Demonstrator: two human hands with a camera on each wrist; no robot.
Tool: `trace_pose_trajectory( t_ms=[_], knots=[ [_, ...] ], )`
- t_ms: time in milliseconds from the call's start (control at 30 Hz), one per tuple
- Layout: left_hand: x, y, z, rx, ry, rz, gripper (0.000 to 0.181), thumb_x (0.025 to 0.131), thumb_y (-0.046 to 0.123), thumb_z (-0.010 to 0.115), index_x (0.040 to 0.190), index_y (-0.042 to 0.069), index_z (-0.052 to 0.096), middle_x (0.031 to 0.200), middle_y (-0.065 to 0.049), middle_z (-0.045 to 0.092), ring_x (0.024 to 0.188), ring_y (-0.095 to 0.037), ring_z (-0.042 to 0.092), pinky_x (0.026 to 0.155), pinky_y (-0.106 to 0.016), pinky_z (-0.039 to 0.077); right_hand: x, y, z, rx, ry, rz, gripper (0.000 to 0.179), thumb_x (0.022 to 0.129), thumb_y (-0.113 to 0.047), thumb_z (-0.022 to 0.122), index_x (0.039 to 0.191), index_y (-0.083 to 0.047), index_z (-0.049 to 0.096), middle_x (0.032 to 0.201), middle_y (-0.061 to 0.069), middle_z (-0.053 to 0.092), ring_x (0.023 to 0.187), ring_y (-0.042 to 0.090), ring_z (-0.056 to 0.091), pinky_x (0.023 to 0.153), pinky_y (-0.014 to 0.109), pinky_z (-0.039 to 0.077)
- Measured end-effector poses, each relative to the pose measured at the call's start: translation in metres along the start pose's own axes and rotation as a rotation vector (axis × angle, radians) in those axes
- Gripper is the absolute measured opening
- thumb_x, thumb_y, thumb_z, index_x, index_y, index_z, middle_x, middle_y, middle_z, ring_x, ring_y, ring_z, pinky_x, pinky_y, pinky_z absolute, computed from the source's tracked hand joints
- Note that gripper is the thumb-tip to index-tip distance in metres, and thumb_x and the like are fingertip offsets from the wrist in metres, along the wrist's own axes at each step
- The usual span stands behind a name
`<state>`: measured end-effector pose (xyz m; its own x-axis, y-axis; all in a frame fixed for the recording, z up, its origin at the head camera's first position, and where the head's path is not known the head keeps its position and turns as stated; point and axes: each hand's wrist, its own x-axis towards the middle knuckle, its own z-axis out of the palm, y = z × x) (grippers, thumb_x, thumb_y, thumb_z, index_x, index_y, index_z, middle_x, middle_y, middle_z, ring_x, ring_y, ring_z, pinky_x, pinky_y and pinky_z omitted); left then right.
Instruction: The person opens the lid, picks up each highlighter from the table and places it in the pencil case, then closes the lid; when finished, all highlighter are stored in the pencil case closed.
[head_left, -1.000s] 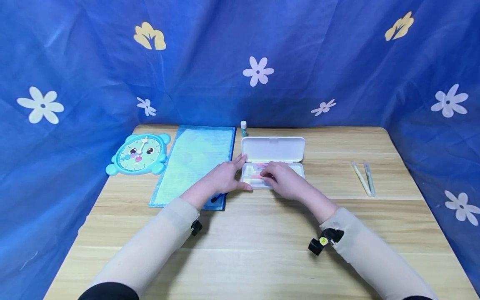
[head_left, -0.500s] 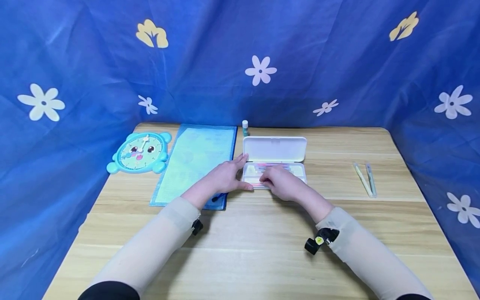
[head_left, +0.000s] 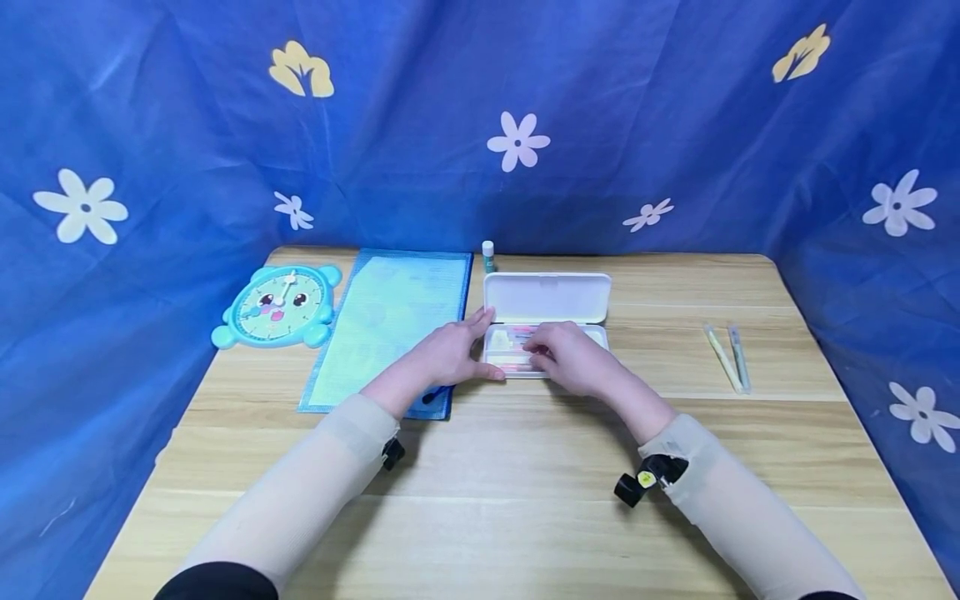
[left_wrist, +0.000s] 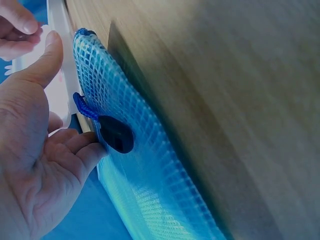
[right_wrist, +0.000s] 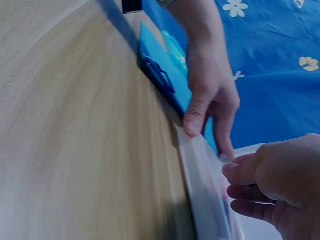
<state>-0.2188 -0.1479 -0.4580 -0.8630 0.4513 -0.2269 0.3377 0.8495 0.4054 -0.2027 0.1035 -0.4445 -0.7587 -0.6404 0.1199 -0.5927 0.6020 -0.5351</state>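
Observation:
A white pencil case (head_left: 547,299) lies on the table with its lid raised at the back. Pink and pale pens (head_left: 514,367) lie inside it. My left hand (head_left: 450,352) holds the case's left end, thumb on the front corner and index finger near the hinge. Over the case's middle is my right hand (head_left: 572,358), fingers loosely bent. In the right wrist view, its thumb and fingertips (right_wrist: 239,175) come close together above the case with nothing visible between them. The palm hides part of the case's right side.
A blue mesh zip folder (head_left: 390,317) lies under my left forearm, its dark zip pull (left_wrist: 116,134) beside my fingers. A blue bear-shaped toy clock (head_left: 277,307) is left of it. A glue stick (head_left: 488,257) stands behind the case; two pens (head_left: 731,358) lie at right.
My right hand lowered a pink pen into the case's front part, then came slightly up and back with its fingers loosened. My left hand stays at the case's left end.

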Motion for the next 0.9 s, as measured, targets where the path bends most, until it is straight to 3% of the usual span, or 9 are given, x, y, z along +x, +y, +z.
trace_pose_trajectory(
  t_ms=[533, 900],
  knots=[
    [-0.001, 0.000, 0.000, 0.017, -0.004, -0.008, 0.122, 0.083, 0.068, 0.081, 0.171, 0.015, 0.015, 0.175, -0.010, 0.016, 0.153, -0.041, 0.033, 0.123, -0.051, 0.031, -0.049, 0.027, -0.051, 0.074, 0.180, 0.088, 0.018, 0.095, 0.001, 0.075, 0.112, 0.006, 0.078, 0.102, 0.015, 0.075, 0.089, 0.026, 0.071, 0.082, 0.046, 0.060],
    [-0.001, -0.001, 0.001, 0.005, 0.007, 0.002, 0.122, 0.084, 0.069, 0.080, 0.170, 0.016, 0.013, 0.175, -0.011, 0.011, 0.152, -0.042, 0.034, 0.122, -0.051, 0.033, -0.103, 0.066, -0.081, -0.009, 0.337, 0.213, 0.015, 0.094, 0.000, 0.077, 0.109, 0.004, 0.079, 0.098, 0.013, 0.077, 0.085, 0.028, 0.073, 0.079, 0.051, 0.059]
  ],
)
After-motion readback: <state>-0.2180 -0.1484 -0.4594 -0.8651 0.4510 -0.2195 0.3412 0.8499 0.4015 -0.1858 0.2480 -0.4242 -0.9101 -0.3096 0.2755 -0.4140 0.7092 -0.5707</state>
